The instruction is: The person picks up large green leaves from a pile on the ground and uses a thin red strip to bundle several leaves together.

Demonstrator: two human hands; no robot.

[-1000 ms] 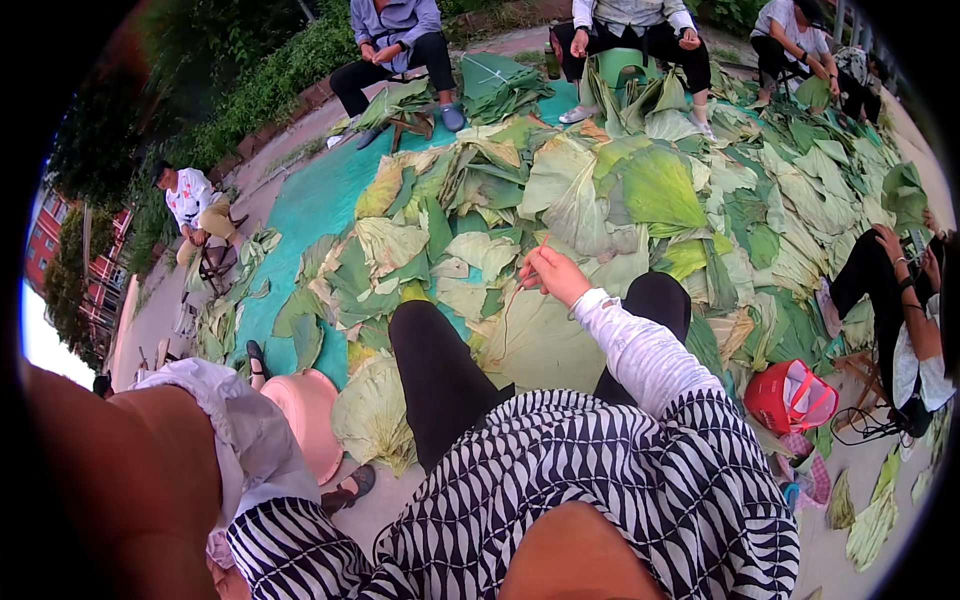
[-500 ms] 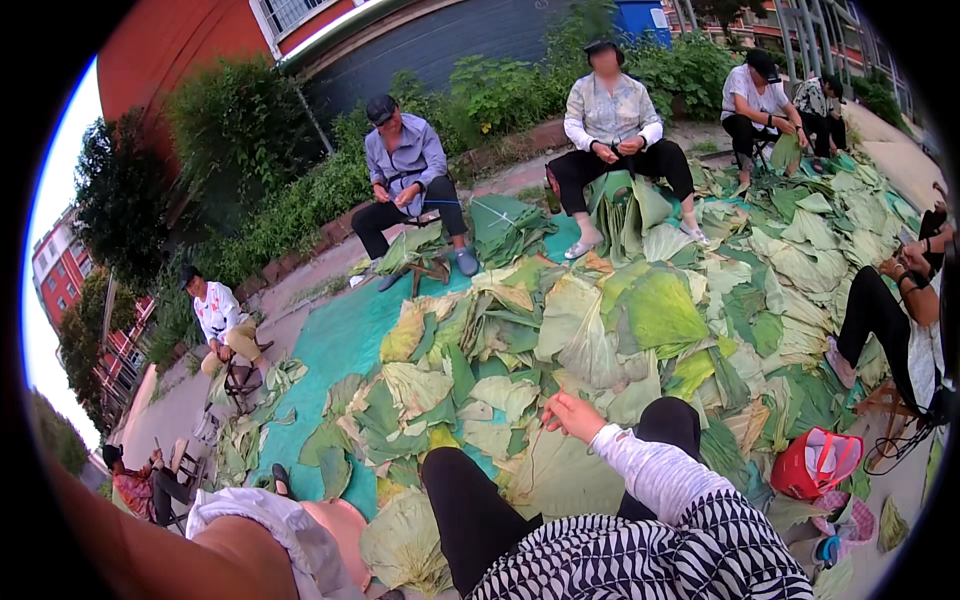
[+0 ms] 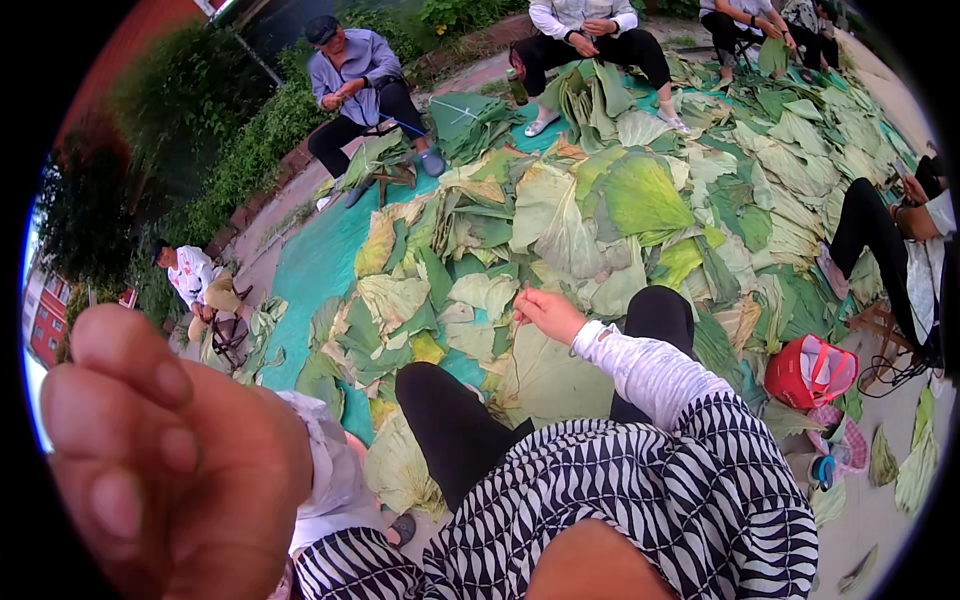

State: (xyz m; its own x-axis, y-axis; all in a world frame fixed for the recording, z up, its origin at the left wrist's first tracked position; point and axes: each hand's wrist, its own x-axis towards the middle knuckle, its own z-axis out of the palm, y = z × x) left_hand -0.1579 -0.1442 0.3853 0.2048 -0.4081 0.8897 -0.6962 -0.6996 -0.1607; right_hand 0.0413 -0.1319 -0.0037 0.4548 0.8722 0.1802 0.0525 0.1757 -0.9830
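Since the left hand (image 3: 170, 460) rose close to the lens, fingers curled on nothing I can see, my right hand (image 3: 548, 312) has stayed pinched over the pale leaf (image 3: 545, 375) between my knees, thread unclear.

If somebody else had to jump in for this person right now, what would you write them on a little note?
Left hand: raised close to the camera, fingers curled; whether it holds anything cannot be told.
Right hand: stretched out over the knees, fingertips pinching something too small to tell, just above a big pale leaf lying between the legs.
Things: a huge pile of leaves spread on a teal sheet in front; a red bag on the right side.
Done: cannot tell from here.
Left: most leaves lie loose in the pile.
Other people sit around the edge with leaves of their own.
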